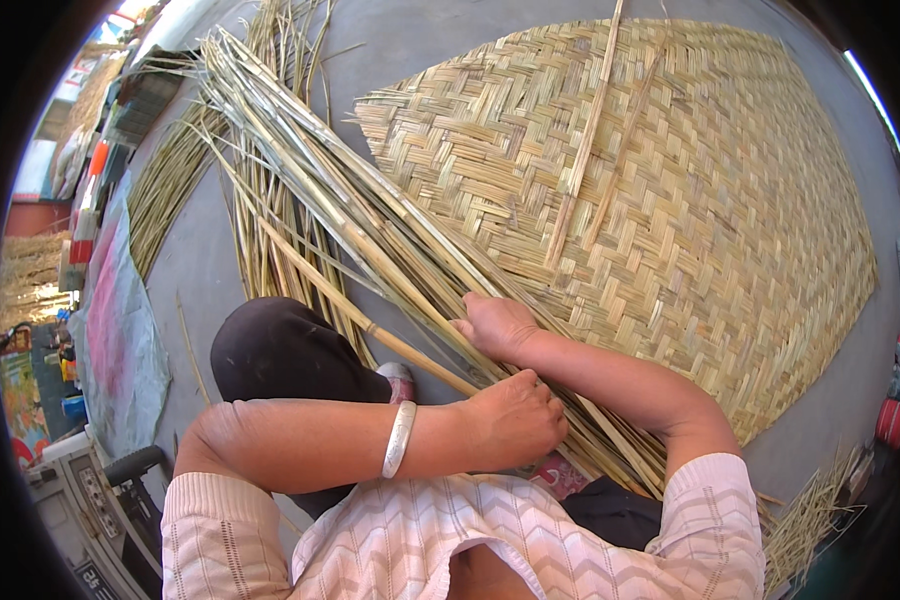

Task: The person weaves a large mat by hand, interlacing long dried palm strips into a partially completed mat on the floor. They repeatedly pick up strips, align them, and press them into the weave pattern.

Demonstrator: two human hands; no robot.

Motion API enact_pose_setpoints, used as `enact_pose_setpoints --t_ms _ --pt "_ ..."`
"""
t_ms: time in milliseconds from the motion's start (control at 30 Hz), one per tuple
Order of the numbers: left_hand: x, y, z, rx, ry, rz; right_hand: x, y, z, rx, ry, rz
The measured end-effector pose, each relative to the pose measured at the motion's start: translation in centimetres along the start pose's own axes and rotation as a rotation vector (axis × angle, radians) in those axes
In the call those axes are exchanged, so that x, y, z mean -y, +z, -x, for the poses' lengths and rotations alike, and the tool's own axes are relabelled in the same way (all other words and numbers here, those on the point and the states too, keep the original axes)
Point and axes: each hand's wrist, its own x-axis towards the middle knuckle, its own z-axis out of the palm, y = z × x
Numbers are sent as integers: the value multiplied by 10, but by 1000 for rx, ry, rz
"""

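The woven mat (670, 200) lies flat on the grey floor (400, 40) and serves as the reference point. At its near-left edge a bundle of long reed strips (350, 210) runs diagonally, fanning out toward the far left, away from the mat. The left hand (515, 415) sits just below the mat's near edge, fingers curled and pressed together around a single reed stalk (370, 325) that extends up and left from the fist. A silver bracelet (400, 438) circles that wrist. The right hand (495, 325) rests on the strips where they meet the mat's edge — its fingers are bent down onto the strips, though whether they pinch one cannot be told. Two loose strips (585, 140) lie across the mat's middle. A dark-clad knee (280, 350) shows left of the mat — beside the bundle.
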Motion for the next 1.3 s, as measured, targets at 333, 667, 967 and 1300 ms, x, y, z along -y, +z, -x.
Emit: enact_pose_setpoints --t_ms 333,667,967,1300 --pt "-2 -4 5 16 -11 -30 -2 -7 0 163 57 -12" --pt "7 5 7 94 -71 0 -17 -31 15 0 48 -452" --pt "47 20 -11 108 -527 277 -29 -101 29 52 186 -900" --pt "43 -7 -58 -221 -829 1596 -13 -157 46 -132 -141 -530"
